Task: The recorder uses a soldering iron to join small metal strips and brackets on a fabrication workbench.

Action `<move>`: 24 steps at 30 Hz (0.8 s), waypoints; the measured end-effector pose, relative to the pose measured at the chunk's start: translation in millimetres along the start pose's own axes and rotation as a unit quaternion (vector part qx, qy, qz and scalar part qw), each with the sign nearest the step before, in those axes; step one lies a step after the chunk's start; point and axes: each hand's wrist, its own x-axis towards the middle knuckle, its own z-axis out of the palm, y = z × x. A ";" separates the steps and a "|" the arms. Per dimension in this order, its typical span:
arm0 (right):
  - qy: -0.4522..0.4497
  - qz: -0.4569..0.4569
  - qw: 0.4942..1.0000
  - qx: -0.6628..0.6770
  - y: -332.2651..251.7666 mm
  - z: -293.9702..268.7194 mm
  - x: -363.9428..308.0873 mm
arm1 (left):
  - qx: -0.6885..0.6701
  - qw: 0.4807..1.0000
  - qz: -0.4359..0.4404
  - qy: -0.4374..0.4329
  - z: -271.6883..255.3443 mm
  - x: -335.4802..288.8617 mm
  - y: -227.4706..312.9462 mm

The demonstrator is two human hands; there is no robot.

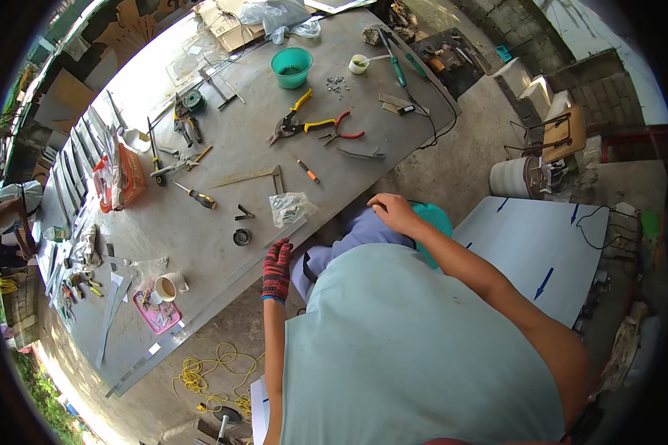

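I sit at the near edge of a long grey metal worktable (223, 230). My left hand (277, 268), in a red and black knit glove, hangs by the table's edge with its fingers curled and nothing visible in it. My right hand (393, 213) is bare and rests flat on my knee, above a teal stool (434, 220). Nearest my left hand on the table lie a small clear plastic bag (291, 207), a black ring (241, 237) and a metal try square (254, 176).
Tin snips with yellow handles (293, 119), red-handled pliers (339, 132), a teal bowl (292, 67), screwdrivers (198, 196), an orange box (130, 174) and a mug (165, 288) lie on the table. A white sheet with blue arrows (534, 259) lies at right; yellow cord (208, 374) coils on the floor.
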 end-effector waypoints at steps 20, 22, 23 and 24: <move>-0.167 -0.089 0.982 -0.009 135.4 -117.0 213.6 | -0.256 0.928 -0.031 0.268 243.1 63.4 -32.0; -0.183 -0.101 0.978 -0.018 145.1 -117.9 218.3 | -0.249 0.928 -0.023 0.277 255.7 61.7 -34.0; -0.188 -0.113 0.975 -0.028 149.1 -118.5 219.2 | -0.247 0.926 -0.027 0.284 259.9 60.3 -35.0; -0.194 -0.116 0.974 -0.023 152.6 -116.5 220.3 | -0.239 0.927 -0.026 0.288 262.6 58.7 -36.5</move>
